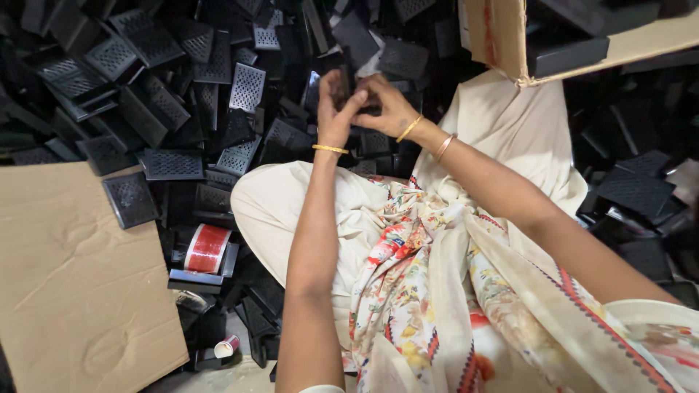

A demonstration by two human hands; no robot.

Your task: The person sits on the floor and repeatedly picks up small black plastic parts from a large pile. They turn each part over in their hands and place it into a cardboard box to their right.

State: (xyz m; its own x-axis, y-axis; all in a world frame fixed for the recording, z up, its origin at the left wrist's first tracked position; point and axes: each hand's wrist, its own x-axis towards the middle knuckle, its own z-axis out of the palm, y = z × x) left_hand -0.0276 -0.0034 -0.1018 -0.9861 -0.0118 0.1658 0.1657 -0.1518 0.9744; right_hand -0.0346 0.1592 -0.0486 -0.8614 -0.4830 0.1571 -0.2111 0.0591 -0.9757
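Both my hands meet above my knees around one small black plastic part. My left hand grips its left side with the fingers curled over it. From the right, my right hand pinches the same part, fingers bent. The part is mostly hidden between the fingers. A gold bangle circles each wrist. Around and beyond my hands lies a big heap of black perforated plastic panels.
A flat sheet of cardboard lies at the lower left. A roll of red tape sits beside it, with a smaller roll below. A cardboard box holding black parts stands at the upper right. More black parts pile at the right.
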